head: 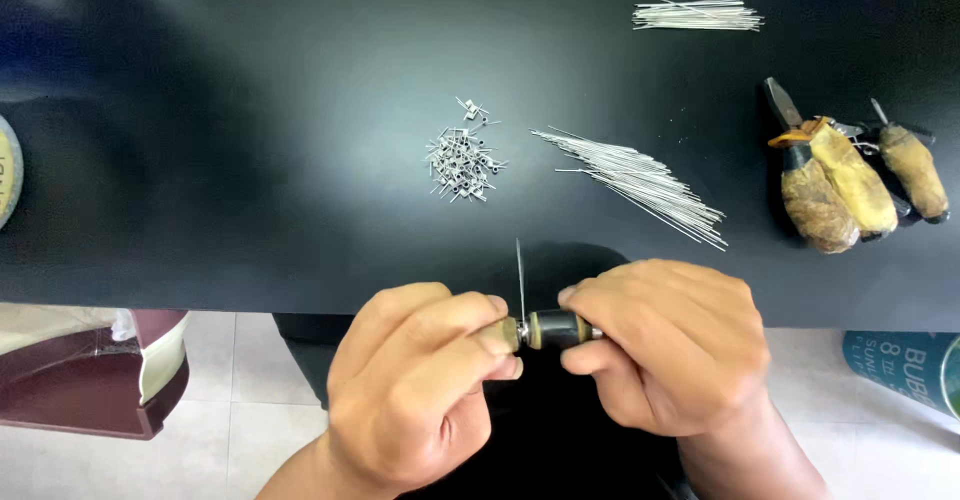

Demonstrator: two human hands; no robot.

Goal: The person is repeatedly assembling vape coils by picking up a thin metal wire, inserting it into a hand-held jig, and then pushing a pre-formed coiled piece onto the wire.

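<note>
My left hand (415, 380) and my right hand (675, 345) meet just below the near edge of a black table (250, 190). Between them they grip a small cylindrical hand tool (545, 330) with a dark barrel and a tan end. A thin straight wire (520, 278) stands up from the tool's middle, where the two parts join. The left fingers pinch the tan end; the right fingers close around the dark barrel and a short metal shaft. On the table lie a heap of small wound wire coils (462, 160) and a fanned bundle of straight wires (640, 182).
A second, neat bundle of straight wires (697, 15) lies at the far right. Pliers and cutters with worn yellowish grips (850, 180) rest at the right edge. Below the table are a tiled floor, a maroon box (110, 370) at left and a teal object (905, 365) at right.
</note>
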